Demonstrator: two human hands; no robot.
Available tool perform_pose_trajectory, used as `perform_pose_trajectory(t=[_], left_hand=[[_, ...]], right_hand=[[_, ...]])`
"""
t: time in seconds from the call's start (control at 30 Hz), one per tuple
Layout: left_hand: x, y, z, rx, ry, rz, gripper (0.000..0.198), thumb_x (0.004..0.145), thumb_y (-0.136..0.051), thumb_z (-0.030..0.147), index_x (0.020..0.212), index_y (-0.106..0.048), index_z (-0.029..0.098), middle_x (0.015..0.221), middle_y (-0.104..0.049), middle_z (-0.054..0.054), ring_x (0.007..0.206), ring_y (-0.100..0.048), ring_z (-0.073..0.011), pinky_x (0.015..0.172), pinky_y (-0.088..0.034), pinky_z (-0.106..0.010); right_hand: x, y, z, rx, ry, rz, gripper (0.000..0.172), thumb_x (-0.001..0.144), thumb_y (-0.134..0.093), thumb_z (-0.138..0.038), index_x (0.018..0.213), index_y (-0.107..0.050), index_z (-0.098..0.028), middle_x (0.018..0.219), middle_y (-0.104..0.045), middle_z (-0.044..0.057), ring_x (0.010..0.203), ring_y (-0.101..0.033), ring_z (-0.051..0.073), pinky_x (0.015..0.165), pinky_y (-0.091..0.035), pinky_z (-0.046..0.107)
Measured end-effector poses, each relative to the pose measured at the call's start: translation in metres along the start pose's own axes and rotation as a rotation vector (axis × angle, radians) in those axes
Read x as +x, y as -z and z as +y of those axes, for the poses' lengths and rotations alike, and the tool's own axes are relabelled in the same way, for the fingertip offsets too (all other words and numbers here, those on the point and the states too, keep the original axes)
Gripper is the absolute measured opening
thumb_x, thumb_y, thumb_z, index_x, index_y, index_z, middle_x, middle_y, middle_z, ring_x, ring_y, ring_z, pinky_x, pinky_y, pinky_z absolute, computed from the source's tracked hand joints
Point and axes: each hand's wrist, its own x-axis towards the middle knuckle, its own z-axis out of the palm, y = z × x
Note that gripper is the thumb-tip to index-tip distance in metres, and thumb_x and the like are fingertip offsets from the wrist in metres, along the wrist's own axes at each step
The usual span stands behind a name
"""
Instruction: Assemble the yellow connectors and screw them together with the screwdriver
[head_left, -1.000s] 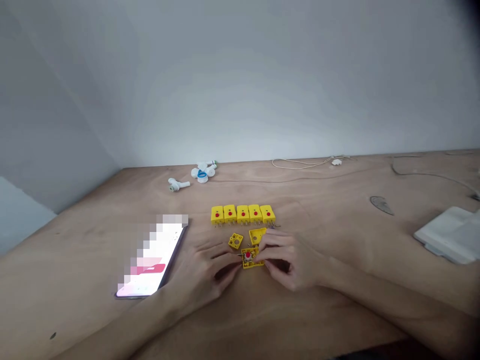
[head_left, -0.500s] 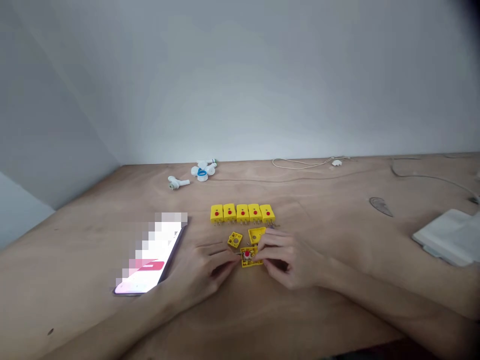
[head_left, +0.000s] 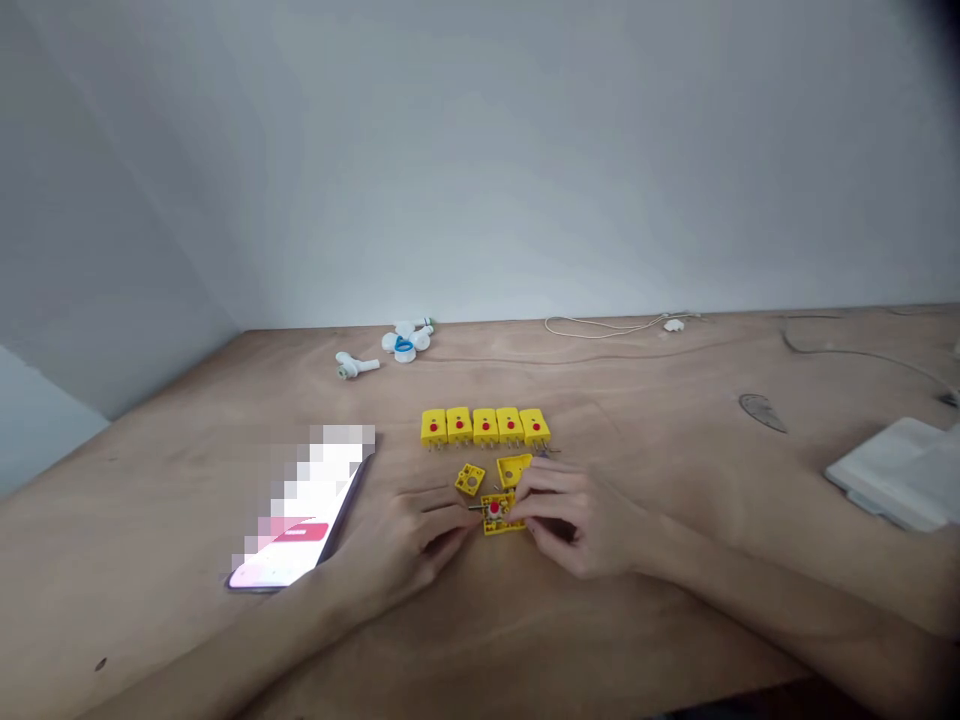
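Observation:
An opened yellow plug housing (head_left: 491, 527) lies on the table between my hands, with a red button (head_left: 494, 508) and small pale parts inside. My left hand (head_left: 420, 535) is closed at its left edge, thumb and forefinger pinching a thin metal pin (head_left: 476, 508) that reaches into the housing. My right hand (head_left: 574, 515) is closed over the right side of the housing and grips it there; its fingertips partly cover that end. Just behind lie a small yellow cover piece (head_left: 470, 480) and a yellow half shell (head_left: 513, 471), the latter partly hidden by my right fingers.
Several yellow plugs (head_left: 485, 427) with red buttons and metal pins stand in a row farther back. A lit phone (head_left: 307, 520) lies left. White plastic fittings (head_left: 405, 345) and a thin cord (head_left: 592, 332) are near the wall; a white box-like object (head_left: 892, 475) sits right.
Almost nothing differs. My left fingertips and the metal pin have shifted very slightly at the housing's left edge; my right hand has stayed in place.

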Motion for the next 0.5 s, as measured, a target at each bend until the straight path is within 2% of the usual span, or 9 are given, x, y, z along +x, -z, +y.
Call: perform_pose_trajectory(t=[0.33, 0.5], left_hand=[[0.0021, 0.0034, 0.0045, 0.058, -0.037, -0.014, 0.026, 0.102, -0.048, 0.012, 0.102, -0.073, 0.019, 0.094, -0.075, -0.004, 0.081, -0.071, -0.019, 0.073, -0.058, -0.029], [0.0018, 0.0036, 0.0059, 0.072, -0.036, -0.036, 0.028, 0.104, -0.045, 0.013, 0.102, -0.073, 0.018, 0.098, -0.074, -0.006, 0.084, -0.071, -0.0197, 0.074, -0.057, -0.029]], right_hand=[[-0.0001, -0.0012, -0.0019, -0.014, -0.014, 0.008, 0.026, 0.083, -0.058, -0.003, 0.1, -0.07, -0.019, 0.094, -0.069, 0.007, 0.084, -0.063, 0.019, 0.073, -0.054, 0.032], [0.0017, -0.0004, -0.0051, -0.007, -0.024, 0.018, 0.026, 0.083, -0.057, -0.002, 0.099, -0.07, -0.018, 0.092, -0.068, 0.007, 0.082, -0.062, 0.019, 0.071, -0.053, 0.031]])
